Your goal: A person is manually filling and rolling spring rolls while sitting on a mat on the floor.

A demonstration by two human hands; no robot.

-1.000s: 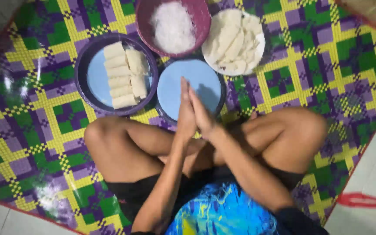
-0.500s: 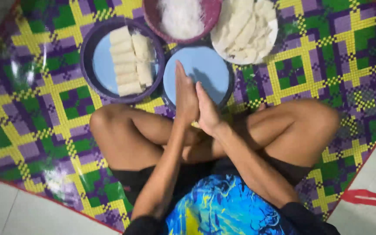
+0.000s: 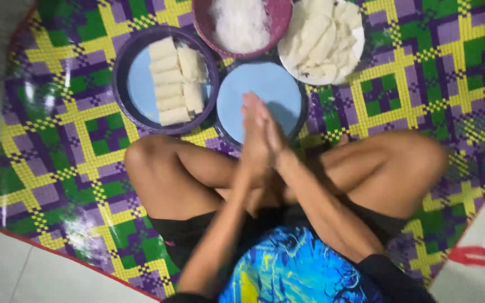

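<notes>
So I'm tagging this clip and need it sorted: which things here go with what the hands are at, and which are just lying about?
With the hands:
- left hand and right hand, palms pressed together, holding nothing
- empty blue plate just beyond them
- plate of rolled wrappers
- bowl of white shreds
- plate of flat white sheets

Lying about:
- chequered mat
- red mark on the floor

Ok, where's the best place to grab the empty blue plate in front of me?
Take the empty blue plate by its near rim, coming from your side. It lies flat with nothing on it, and the far and side edges are crowded by the purple bowl, the white plate and the plate of rolls.
</notes>
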